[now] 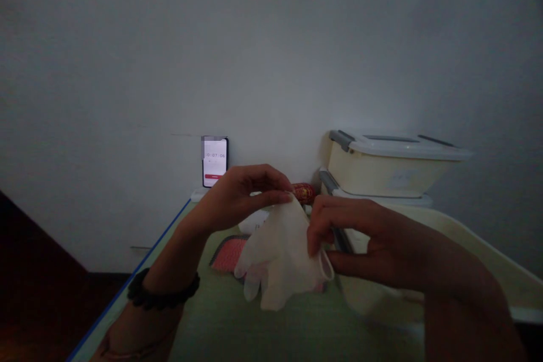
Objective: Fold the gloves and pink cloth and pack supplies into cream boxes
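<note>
A thin whitish disposable glove (282, 254) hangs between my two hands, its limp fingers pointing down and to the left. My left hand (250, 192) pinches its upper edge between thumb and fingertips. At the cuff on the right, my right hand (352, 232) grips the glove, and the rolled rim forms a small loop beside the thumb. Behind and below the glove lies a pink cloth (228, 254) with a dark edge, partly covered from view. A red patterned item (304, 193) shows between my hands, too hidden to name.
A phone (215, 163) with a running timer leans upright against the wall at the table's back. Lidded cream storage boxes (382, 172) are stacked at the right, behind an open cream bin (458, 232). The green table top (237, 328) has a blue left edge (139, 271).
</note>
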Tool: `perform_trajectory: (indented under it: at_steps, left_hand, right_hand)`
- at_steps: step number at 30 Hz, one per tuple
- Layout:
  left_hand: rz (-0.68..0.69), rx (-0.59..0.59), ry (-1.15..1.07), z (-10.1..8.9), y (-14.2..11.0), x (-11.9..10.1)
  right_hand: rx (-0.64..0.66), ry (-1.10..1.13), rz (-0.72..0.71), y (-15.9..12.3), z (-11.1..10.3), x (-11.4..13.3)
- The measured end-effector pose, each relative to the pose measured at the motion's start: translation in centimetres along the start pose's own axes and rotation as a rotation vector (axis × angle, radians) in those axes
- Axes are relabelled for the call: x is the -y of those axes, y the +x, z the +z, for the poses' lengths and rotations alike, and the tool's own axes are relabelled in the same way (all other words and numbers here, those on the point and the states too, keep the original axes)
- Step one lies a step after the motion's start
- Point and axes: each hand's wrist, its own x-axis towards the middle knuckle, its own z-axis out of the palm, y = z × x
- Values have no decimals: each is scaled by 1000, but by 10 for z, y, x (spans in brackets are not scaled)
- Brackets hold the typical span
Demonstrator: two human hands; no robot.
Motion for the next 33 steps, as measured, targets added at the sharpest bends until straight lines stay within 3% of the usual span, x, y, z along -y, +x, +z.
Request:
perform_trajectory:
  at_steps: [3,7,9,15,22,28,33]
  left_hand:
    - [23,-22,-19,4,2,5]
    - [57,-28,-104,18,7,12]
    - [71,-47,-171,24,9,12]
    - [121,-248,-297,19,7,-1]
    - [63,-219,-277,16,5,-2]
    - [70,-198,-223,13,1,-5]
    - [87,-146,-216,11,-1,-3]
  right_hand:
    - [-98,2,-15,2,0,-2]
    - [-435,93,-83,6,5,-6]
    - [-525,182,-120,7,6,-7]
    - [-356,348,-137,1,4,-7]
    - [-231,218,-137,1,1,-1]
    - [-597,-125,59,7,6,0]
    - [-699,-264,68,13,9,2]
